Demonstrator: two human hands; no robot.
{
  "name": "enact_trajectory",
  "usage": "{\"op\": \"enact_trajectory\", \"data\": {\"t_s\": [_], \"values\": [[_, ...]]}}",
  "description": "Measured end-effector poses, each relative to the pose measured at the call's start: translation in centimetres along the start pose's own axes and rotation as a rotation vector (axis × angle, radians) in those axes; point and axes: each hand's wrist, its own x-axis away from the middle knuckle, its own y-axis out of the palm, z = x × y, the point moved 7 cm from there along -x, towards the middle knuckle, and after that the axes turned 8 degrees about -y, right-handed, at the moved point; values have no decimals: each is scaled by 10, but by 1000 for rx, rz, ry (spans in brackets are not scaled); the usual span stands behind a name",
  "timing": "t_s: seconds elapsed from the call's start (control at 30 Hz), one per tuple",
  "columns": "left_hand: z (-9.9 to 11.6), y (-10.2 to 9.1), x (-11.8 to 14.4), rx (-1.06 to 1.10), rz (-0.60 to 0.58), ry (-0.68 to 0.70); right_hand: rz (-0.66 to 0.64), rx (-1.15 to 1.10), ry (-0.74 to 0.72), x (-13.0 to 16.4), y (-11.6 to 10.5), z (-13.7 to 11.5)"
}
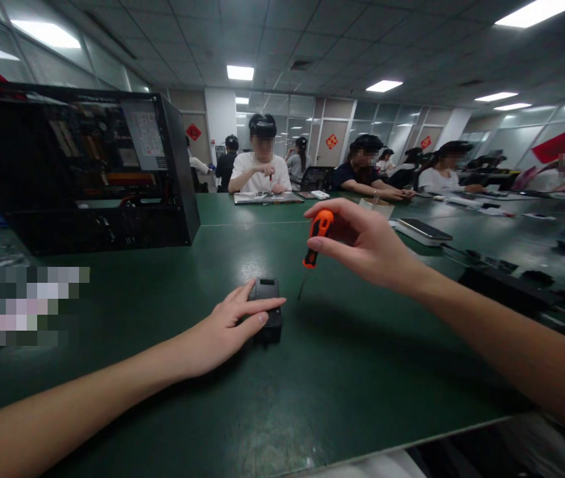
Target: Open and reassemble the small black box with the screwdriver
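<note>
The left hand lies flat on the green table, fingers stretched forward and resting against the side and top of a small black box. It pins the box rather than wrapping it: the fingers are nearly straight, and nothing is enclosed in the palm. The box sits a little left of the middle of the table, at about 12 o'clock from the left wrist.

At about 2 o'clock from the box, raised above the table, the right hand is closed around a screwdriver with an orange and black handle. Thumb and fingers pinch the handle near its top, and the thin shaft points down and slightly left, its tip hanging just above the table and close to the box without touching it.

The box looks rigid and light, with smooth sides that would probably slide on the mat if pushed from above, so pressing it down from the side and top seems a sound hold. The screwdriver looks stiff and light; its thin tip could slip off a small screw, so a grip on the ribbed handle suits it best.

At 10 o'clock stands an open computer case. At 12 o'clock, well apart, other people sit at the far side, working.
</note>
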Motion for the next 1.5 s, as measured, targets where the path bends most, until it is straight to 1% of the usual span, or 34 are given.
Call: {"op": "enact_trajectory", "data": {"t_s": [0.1,0.2,0.27,0.37,0.5,0.6,0.7,0.87,0.97,1.07,1.13,1.23,1.3,1.33,1.4,1.43,1.5], "values": [[0,-3,-1,-42,15,24,-47,-47,-89,-18,0,-24],[-3,-5,-5,-33,44,52,-63,-91,-137,-25,4,-35],[-4,-5,-6,-15,45,71,-63,-116,-136,-23,9,-35],[-5,-4,-8,8,32,83,-61,-129,-114,-14,17,-28],[-5,-3,-9,18,36,91,-76,-114,-133,-7,24,-22],[-6,-3,-10,28,61,63,-48,-136,-119,-9,22,-21],[-6,-4,-11,72,86,68,-23,-149,-107,-12,18,-22],[-5,-4,-12,133,73,63,-33,-149,-98,-13,20,-23],[-5,-4,-13,145,63,47,-66,-172,-95,-14,23,-22],[-3,-5,-14,166,54,36,-121,-212,-138,-17,22,-27],[-2,-6,-15,194,47,34,-211,-263,-167,-19,24,-34],[0,-6,-17,229,32,26,-407,-357,-217,-19,31,-49],[1,-5,-17,244,23,29,-501,-383,-250,-20,35,-57],[2,-5,-17,252,18,32,-522,-380,-259,-22,36,-58],[3,-5,-17,276,13,32,-512,-325,-264,-28,36,-56],[3,-5,-16,288,12,28,-491,-262,-264,-32,35,-53],[1,-3,-16,299,6,19,-456,-54,-274,-40,32,-46]]}}
